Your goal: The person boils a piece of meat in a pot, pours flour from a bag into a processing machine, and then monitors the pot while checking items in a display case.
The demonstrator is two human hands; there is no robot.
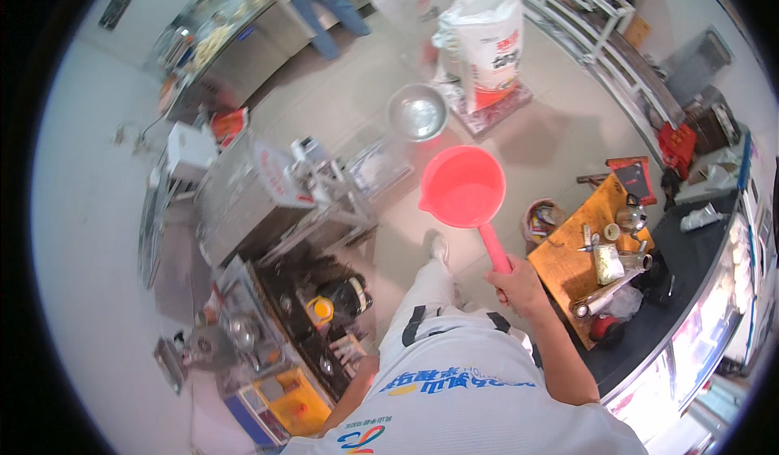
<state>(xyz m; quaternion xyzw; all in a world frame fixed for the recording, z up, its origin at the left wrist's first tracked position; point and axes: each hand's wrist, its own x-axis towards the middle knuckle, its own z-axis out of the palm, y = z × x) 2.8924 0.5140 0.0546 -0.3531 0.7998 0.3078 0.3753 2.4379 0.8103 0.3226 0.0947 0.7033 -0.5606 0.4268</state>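
The right hand point(517, 287) wraps firmly around the handle point(496, 248) of a pink dipper point(463, 187), held on the near side of a metal basin point(419, 112); the left hand's point(371, 366) grip cannot be told. Likely light, stiff plastic, slick if wet, the dipper suits a handle hold.

A dipper point(464, 187) is in the right hand point(519, 286); beyond it, a basin point(419, 116) lies left of a sack point(491, 47).
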